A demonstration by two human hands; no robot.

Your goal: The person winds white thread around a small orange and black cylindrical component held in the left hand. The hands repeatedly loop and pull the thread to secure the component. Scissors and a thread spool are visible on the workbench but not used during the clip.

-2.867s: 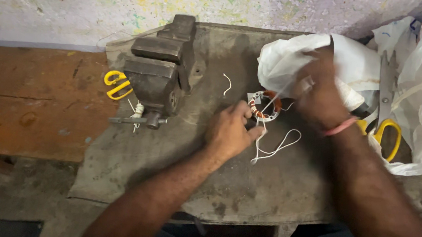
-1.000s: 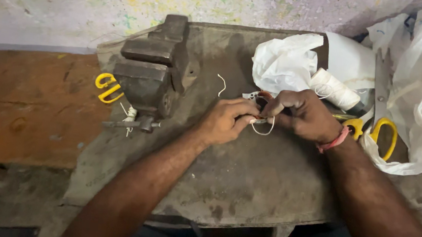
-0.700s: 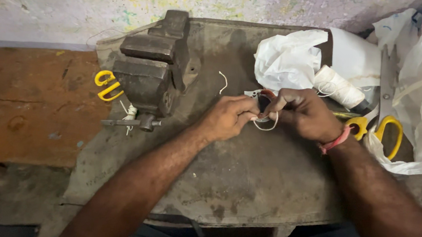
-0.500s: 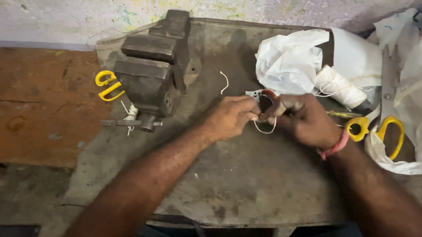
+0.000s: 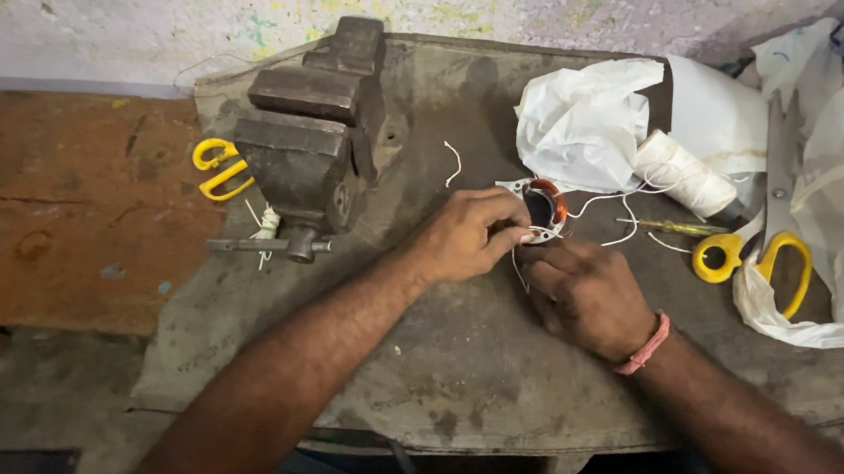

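Observation:
My left hand (image 5: 467, 236) grips a small round motor stator (image 5: 543, 204) with copper-coloured windings, held on the grey metal workbench (image 5: 452, 360). My right hand (image 5: 583, 295), with a pink band at the wrist, sits just below and right of the stator, fingers curled on a white string (image 5: 606, 196) that runs from the part up to a spool of white thread (image 5: 686, 175). The thumbs of both hands nearly touch at the stator's lower edge.
A heavy bench vise (image 5: 309, 143) stands at the left of the bench, with yellow-handled scissors (image 5: 215, 169) beside it. A second pair of yellow-handled scissors (image 5: 764, 249), a thin screwdriver (image 5: 679, 228) and white plastic bags (image 5: 584, 119) lie at the right. A short string scrap (image 5: 453, 162) lies loose.
My right hand came down from the white bags to the stator and now sits lower, below the part. The string loop that hung under the stator is no longer spread on the bench.

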